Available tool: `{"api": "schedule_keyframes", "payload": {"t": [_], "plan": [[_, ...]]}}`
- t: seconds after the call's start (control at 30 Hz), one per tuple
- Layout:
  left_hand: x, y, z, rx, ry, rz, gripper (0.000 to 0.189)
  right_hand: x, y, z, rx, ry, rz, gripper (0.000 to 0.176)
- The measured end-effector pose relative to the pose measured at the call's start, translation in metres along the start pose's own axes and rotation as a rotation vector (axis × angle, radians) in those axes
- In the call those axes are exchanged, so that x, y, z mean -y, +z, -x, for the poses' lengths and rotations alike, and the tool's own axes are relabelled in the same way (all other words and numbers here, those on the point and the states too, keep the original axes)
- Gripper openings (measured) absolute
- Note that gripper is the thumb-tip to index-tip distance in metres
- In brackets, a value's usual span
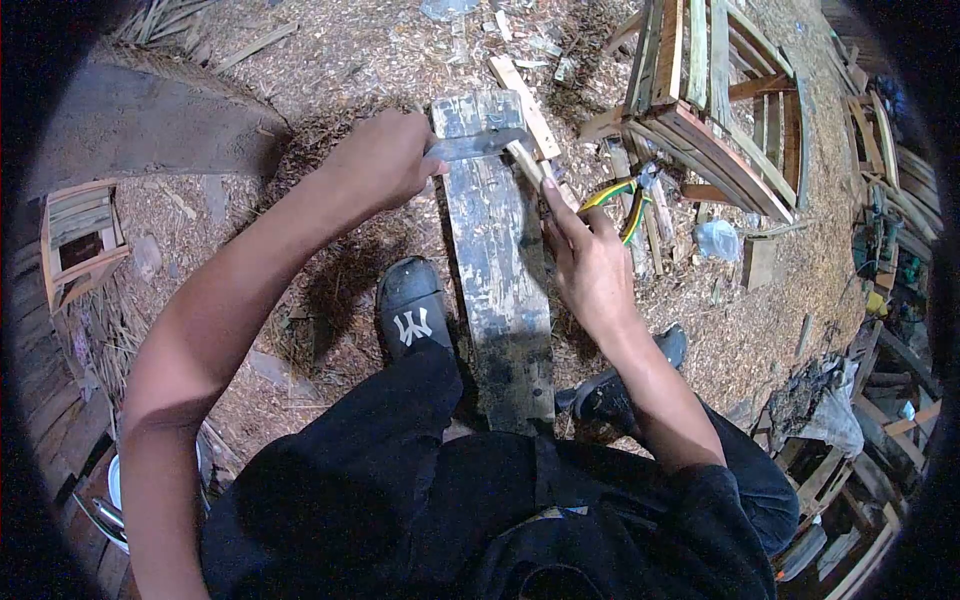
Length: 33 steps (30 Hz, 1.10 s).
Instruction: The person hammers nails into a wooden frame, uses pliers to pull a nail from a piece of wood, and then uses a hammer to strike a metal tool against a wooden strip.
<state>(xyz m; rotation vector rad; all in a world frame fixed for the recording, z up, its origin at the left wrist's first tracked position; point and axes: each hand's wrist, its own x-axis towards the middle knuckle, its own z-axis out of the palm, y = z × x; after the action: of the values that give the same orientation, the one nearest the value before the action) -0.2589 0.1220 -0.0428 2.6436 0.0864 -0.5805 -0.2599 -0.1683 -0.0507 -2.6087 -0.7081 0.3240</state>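
My left hand (398,158) is closed on the end of a flat dark metal blade (470,146), which lies across the far part of a worn wooden plank (495,240). On the right, my right hand (590,255) holds a thin pale wooden strip (526,163), index finger stretched along it. The strip's tip touches or nearly touches the blade's right end. Yellow-green pliers (630,200) are just beyond my right hand; whether it touches their handles I cannot tell.
A slatted wooden frame (690,110) stands at the upper right. A smaller wooden frame (82,240) is at the left, near a white bucket (116,485). Wood shavings and offcuts cover the ground. My sandalled feet flank the plank.
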Motion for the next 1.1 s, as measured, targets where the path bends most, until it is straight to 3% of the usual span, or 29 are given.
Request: {"api": "schedule_keyframes", "payload": {"t": [0.1,0.17,0.33,0.47,0.67,0.77,1.1], "plan": [[-0.004,-0.002,0.000,0.020,-0.011,0.012,0.032,0.002,-0.002,0.002,0.055,-0.020,-0.012,0.058],[-0.004,-0.003,0.001,0.054,-0.029,0.001,0.034,-0.007,0.008,0.000,-0.045,0.002,-0.075,0.057],[0.004,0.006,0.001,-0.067,0.042,0.005,0.033,-0.003,-0.002,0.003,0.032,-0.005,-0.024,0.057],[0.004,0.005,0.003,-0.044,0.006,0.016,0.030,-0.006,-0.002,0.002,0.018,-0.007,-0.111,0.058],[0.032,0.036,-0.010,-0.179,0.262,0.146,0.026,-0.022,-0.002,0.008,-0.218,-0.019,-0.272,0.059],[0.033,0.041,-0.017,-0.103,0.220,0.163,0.024,-0.028,-0.010,0.009,-0.130,0.037,-0.272,0.061],[0.044,0.059,-0.024,-0.279,0.351,0.080,0.024,-0.030,-0.024,0.001,-0.048,-0.003,-0.264,0.064]]}}
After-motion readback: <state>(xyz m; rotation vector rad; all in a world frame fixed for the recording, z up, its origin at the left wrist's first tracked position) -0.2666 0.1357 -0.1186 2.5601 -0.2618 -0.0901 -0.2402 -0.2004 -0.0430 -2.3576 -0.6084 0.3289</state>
